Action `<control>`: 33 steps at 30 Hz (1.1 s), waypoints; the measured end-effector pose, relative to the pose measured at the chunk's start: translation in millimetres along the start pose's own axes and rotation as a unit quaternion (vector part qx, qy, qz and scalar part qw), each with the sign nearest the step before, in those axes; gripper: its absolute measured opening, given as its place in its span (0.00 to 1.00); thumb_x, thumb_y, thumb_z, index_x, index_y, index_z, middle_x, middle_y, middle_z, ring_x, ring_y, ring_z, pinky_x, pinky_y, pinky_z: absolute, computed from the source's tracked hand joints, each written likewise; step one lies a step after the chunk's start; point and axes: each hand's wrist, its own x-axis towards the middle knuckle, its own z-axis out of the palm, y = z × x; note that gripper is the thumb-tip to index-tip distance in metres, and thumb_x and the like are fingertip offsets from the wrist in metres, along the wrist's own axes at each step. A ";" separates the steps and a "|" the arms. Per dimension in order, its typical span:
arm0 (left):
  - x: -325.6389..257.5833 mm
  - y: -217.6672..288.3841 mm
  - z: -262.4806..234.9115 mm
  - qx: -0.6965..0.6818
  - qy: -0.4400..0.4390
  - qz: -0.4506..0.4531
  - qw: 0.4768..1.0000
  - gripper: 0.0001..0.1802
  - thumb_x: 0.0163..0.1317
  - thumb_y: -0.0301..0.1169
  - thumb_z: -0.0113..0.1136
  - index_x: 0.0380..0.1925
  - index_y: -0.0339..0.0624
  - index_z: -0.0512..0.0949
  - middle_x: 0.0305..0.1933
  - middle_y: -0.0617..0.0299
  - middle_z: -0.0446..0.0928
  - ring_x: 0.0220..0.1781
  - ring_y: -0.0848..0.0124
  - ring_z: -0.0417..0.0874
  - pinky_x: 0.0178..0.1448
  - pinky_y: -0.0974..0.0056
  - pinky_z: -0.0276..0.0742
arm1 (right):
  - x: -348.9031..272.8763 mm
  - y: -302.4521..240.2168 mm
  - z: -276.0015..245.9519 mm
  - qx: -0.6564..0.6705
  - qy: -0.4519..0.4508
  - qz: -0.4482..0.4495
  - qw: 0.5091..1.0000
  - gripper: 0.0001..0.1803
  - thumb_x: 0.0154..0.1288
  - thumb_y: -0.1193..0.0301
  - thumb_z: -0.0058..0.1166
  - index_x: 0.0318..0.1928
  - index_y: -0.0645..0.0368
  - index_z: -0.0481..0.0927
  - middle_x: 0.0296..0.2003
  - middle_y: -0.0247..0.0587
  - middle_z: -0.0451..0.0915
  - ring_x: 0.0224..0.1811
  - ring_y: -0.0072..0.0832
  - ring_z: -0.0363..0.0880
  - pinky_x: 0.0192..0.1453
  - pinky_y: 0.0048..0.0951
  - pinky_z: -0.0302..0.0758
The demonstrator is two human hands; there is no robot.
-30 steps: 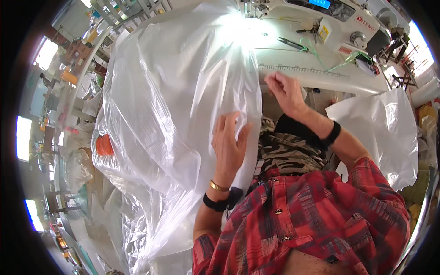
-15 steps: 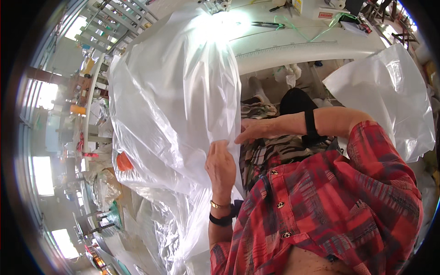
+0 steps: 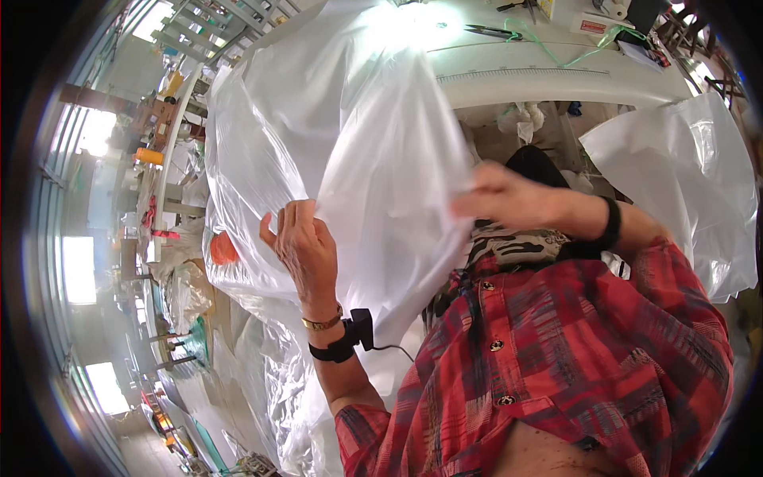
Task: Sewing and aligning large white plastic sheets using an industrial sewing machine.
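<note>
A large sheet of translucent white plastic film [image 3: 389,167] hangs over the near side of the worktable and drapes down toward me. On its left part, my left hand [image 3: 302,246] has its fingers bent over a fold of the film, closed on it, with the little-finger side sticking out. My right hand [image 3: 509,197] is at the right edge of the film, which stretches flat between both hands. Motion smears its fingers, so their grip does not show. The upper end of the film runs under a bright lamp glow [image 3: 409,28].
The white worktable [image 3: 548,79] carries a printed scale, dark tweezers-like tool [image 3: 493,32] and green string [image 3: 572,56]. Another white plastic sheet [image 3: 675,191] hangs at the right. An orange-red patch [image 3: 223,248] shows at the film's left edge. Shelves with clutter stand further left.
My hands have moved apart from close together: the left one went left and up, the right one right and up. The gathered film between them has spread wide.
</note>
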 end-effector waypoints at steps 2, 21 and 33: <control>0.1 -5.2 1.2 -0.007 -0.004 -0.010 1.000 0.09 0.57 0.20 0.49 0.37 0.37 0.75 0.35 0.57 0.77 0.43 0.59 0.78 0.65 0.53 0.60 | -21.7 -1.6 -26.6 0.022 0.047 -0.033 0.998 0.15 0.69 0.64 0.53 0.37 0.65 0.83 0.26 0.26 0.76 0.31 0.14 0.68 0.36 0.24 0.68; 17.9 -11.2 -11.5 -0.036 0.006 -0.006 0.999 0.11 0.54 0.19 0.50 0.37 0.39 0.76 0.36 0.59 0.78 0.43 0.60 0.79 0.68 0.51 0.55 | 64.6 16.5 -12.7 -0.688 0.011 -0.206 0.696 0.21 0.60 0.76 0.50 0.56 0.60 0.73 0.41 0.42 0.78 0.49 0.35 0.76 0.56 0.36 0.70; 23.0 -7.0 -27.8 -0.065 -0.015 0.027 0.997 0.10 0.55 0.19 0.52 0.37 0.40 0.76 0.36 0.58 0.78 0.41 0.60 0.79 0.69 0.51 0.53 | 99.9 22.8 19.8 -0.465 -0.241 -0.039 0.851 0.07 0.59 0.69 0.57 0.31 0.61 0.79 0.28 0.46 0.81 0.36 0.45 0.81 0.41 0.42 0.74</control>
